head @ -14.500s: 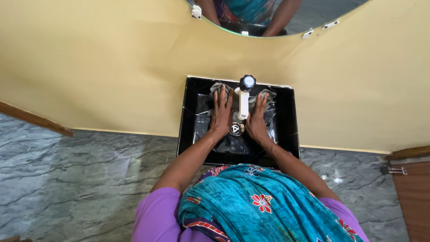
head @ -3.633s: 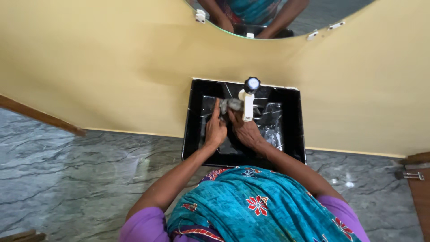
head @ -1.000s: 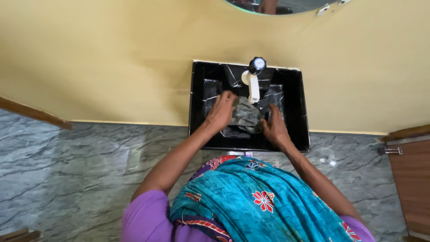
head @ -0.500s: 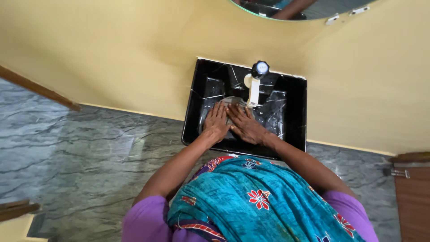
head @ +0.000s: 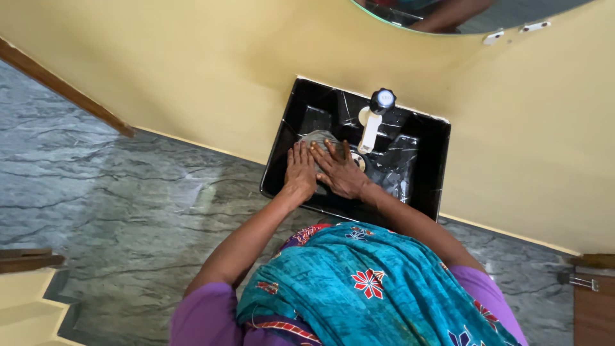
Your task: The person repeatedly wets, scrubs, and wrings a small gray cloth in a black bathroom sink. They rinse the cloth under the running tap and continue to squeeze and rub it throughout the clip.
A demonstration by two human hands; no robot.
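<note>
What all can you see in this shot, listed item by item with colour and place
Sink: one, black with pale veins, fixed to the wall.
Tap: one, white spout with black knob, at the sink's back.
Cloth: one, grey, in the basin under the fingertips.
Mirror: one, curved edge, top of wall.
Wall: yellow.
Floor: grey marbled stone.
Garment: teal, floral, over purple sleeves.
Left hand: flat, pressing the cloth.
Right hand: flat beside it, on the cloth.

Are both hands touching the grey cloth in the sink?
Touching. The head view shows the left hand and the right hand lying flat, fingers pressed on the grey cloth in the black sink, beside the white tap.
</note>
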